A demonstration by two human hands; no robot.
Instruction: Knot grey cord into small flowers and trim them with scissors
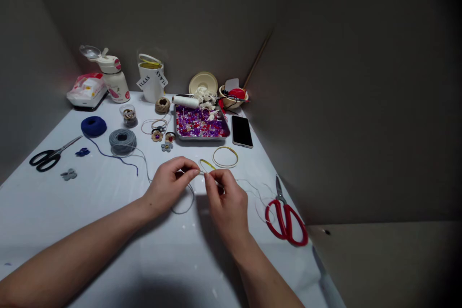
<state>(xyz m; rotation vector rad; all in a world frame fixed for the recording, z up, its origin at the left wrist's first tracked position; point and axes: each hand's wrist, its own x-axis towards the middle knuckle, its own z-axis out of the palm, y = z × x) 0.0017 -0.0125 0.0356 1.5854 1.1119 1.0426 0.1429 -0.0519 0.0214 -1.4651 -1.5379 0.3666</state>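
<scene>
Both my hands meet over the middle of the white table. My left hand (169, 184) pinches a thin yellow hoop (207, 163) with thumb and forefinger. Close by on its right, my right hand (228, 199) is closed in a pinch on the same hoop, with pale cord at the fingertips. Fingers hide the lower part of the hoop. Grey cord runs from a grey cord ball (122, 142) toward my left hand and loops on the table beneath it. A second yellow hoop (225, 156) lies flat just beyond my hands.
Red-handled scissors (286, 221) lie at the right edge, near loose thread. Black-handled scissors (54, 154) and a blue yarn ball (93, 126) are at left. A bead tray (202, 138), phone (241, 131), bottle (115, 85) and white canister (151, 89) stand farther back.
</scene>
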